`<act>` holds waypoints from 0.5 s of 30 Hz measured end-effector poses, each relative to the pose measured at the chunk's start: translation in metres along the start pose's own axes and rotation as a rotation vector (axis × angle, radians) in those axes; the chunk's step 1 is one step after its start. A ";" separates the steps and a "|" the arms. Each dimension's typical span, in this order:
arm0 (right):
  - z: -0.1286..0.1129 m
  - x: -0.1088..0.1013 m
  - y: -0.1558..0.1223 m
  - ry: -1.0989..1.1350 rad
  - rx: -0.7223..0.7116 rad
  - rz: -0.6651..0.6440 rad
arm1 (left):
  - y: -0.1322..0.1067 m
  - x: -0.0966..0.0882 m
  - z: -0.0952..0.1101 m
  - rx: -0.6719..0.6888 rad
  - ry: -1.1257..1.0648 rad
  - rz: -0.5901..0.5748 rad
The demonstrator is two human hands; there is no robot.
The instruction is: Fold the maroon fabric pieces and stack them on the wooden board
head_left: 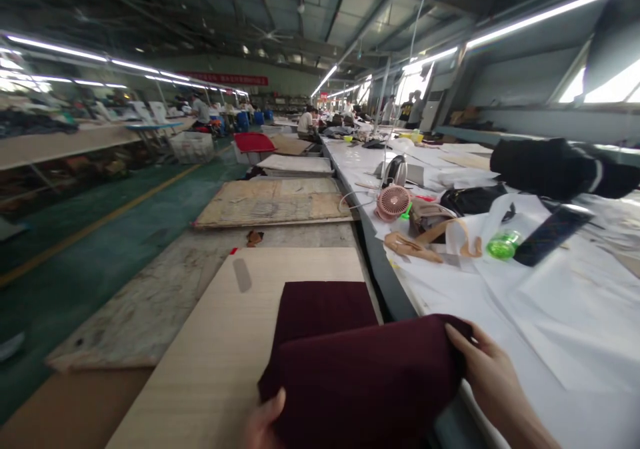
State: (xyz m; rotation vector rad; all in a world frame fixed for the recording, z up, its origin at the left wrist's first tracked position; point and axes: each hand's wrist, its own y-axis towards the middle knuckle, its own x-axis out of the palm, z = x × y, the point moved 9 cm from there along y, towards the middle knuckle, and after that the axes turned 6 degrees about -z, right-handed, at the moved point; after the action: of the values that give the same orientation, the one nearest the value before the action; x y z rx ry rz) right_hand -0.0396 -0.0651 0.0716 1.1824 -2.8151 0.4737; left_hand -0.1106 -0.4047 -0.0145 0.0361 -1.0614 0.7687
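A dark maroon piece of fabric (pixel 365 376) is stretched between my two hands, above a pale wooden board (pixel 210 356). My right hand (pixel 490 362) grips its upper right corner, thumb in front and fingers behind. At the lower left edge, my left hand (pixel 265 422) pinches the cloth; most of that hand is cut off by the frame or hidden behind the fabric. Just beyond the held cloth, another flat maroon part (pixel 325 306) lies on the board. Whether it joins the held piece cannot be seen.
A white-covered table (pixel 505 329) runs along the right, holding a pink fan (pixel 393 202), a green-bottomed plastic bottle (pixel 504 242), a dark phone-like slab (pixel 553 236) and black fabric rolls (pixel 545 166). More worn boards (pixel 275 202) lie ahead. A green floor (pixel 100 236) stretches left; people work farther back.
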 end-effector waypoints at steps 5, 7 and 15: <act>-0.021 0.023 -0.001 0.156 -0.103 0.062 | 0.040 0.008 0.086 0.103 0.102 0.226; -0.015 0.026 -0.004 0.202 -0.144 0.089 | 0.057 0.012 0.112 0.179 0.172 0.207; 0.156 0.013 -0.021 0.222 0.237 0.273 | 0.079 -0.068 0.078 0.070 0.387 0.293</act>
State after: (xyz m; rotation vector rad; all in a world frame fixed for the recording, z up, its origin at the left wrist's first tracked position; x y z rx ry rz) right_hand -0.0230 -0.1342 -0.0690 0.7173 -2.7886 0.9159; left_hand -0.2340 -0.4129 -0.0545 -0.2063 -0.6770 1.0298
